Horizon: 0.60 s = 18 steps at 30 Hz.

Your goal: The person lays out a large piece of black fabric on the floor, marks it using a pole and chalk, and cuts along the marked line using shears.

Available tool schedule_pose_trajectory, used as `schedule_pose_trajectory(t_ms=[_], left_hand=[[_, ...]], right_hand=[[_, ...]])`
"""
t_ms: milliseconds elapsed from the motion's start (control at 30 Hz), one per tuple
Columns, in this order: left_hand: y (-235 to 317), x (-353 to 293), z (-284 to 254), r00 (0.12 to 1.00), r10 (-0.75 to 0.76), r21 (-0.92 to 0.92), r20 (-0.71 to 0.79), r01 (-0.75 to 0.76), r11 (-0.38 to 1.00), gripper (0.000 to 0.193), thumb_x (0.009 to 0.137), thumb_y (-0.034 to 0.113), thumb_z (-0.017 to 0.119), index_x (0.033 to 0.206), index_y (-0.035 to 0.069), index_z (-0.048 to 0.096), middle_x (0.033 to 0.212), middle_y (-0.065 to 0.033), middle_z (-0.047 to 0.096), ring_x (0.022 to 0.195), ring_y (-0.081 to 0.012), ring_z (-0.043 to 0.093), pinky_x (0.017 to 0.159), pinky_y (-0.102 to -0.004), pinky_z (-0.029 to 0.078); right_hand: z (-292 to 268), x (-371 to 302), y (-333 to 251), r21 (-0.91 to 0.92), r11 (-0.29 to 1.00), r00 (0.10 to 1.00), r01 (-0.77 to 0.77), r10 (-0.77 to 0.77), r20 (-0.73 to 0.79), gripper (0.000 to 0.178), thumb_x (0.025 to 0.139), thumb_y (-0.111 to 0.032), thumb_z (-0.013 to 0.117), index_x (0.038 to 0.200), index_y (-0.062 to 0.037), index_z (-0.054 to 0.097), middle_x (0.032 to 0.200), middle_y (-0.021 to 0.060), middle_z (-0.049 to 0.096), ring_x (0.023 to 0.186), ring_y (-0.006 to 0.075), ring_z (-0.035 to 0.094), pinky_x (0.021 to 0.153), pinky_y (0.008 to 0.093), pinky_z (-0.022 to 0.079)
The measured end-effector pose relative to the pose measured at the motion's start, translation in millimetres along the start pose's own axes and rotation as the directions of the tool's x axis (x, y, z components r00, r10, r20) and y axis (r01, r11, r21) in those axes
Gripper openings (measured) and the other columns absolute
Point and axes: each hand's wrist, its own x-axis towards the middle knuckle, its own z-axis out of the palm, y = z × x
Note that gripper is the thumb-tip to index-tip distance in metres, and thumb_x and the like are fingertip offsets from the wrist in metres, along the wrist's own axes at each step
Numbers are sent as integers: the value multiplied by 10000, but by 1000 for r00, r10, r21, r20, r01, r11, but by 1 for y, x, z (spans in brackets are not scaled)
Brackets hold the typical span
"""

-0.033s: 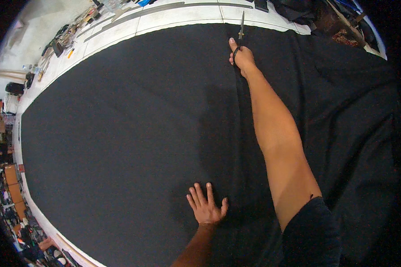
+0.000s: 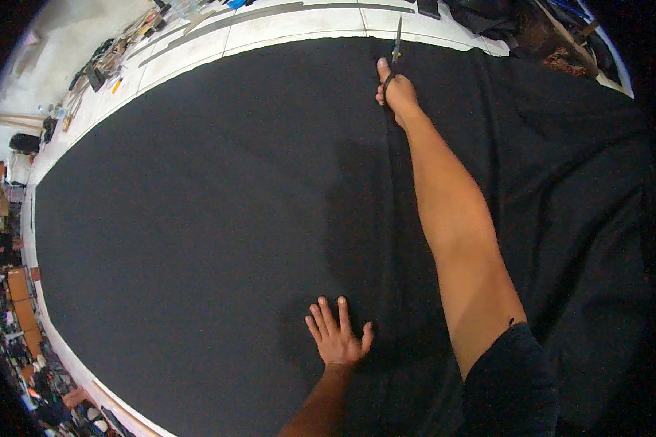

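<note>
A big black cloth (image 2: 197, 182) lies over most of the white table (image 2: 299, 27), and its far edge stops short of the long gray bars (image 2: 270, 13). The left hand (image 2: 339, 344) is down flat on the cloth, near the person, with its fingers spread wide and nothing in them. The right hand (image 2: 400, 92) is far out near the cloth's far edge. Its fingers are curled around the handles of the scissors (image 2: 398, 40), and its thumb points up and away. The blades point away from the person, and the tip goes past the cloth's edge, over the white top. The two blades look close together, but they are too thin to be sure. As for how far things have got, the cloth is laid out and looks smooth on the left. On the right there are wavy folds that are not flat. A faint line runs down the cloth from near the right hand, and I cannot tell if it is a crease or an edge. I see no clear cut, so the cutting looks hardly begun, if at all.
</note>
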Motion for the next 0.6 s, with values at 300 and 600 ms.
schedule_pose_trajectory(t_ms=[300,600], left_hand=[[-16,-4,-3,995,-70,35,71,68,997,835,807,447,660,1486,85,335,1533,-298,196,1399,-507,200,1121,-624,163],[0,-3,-3,999,-19,-9,-44,19,1000,807,831,491,618,1462,58,362,1507,-313,244,1393,-503,215,1127,-620,149]], right_hand=[[-70,-342,76,47,987,983,154,-149,-108,433,927,-372,567,1129,-11,439,972,72,449,890,181,449,791,315,360],[-181,-737,234,-791,518,922,-326,-10,-387,593,939,-252,586,1363,64,318,1385,235,403,1289,367,401,1086,472,294]])
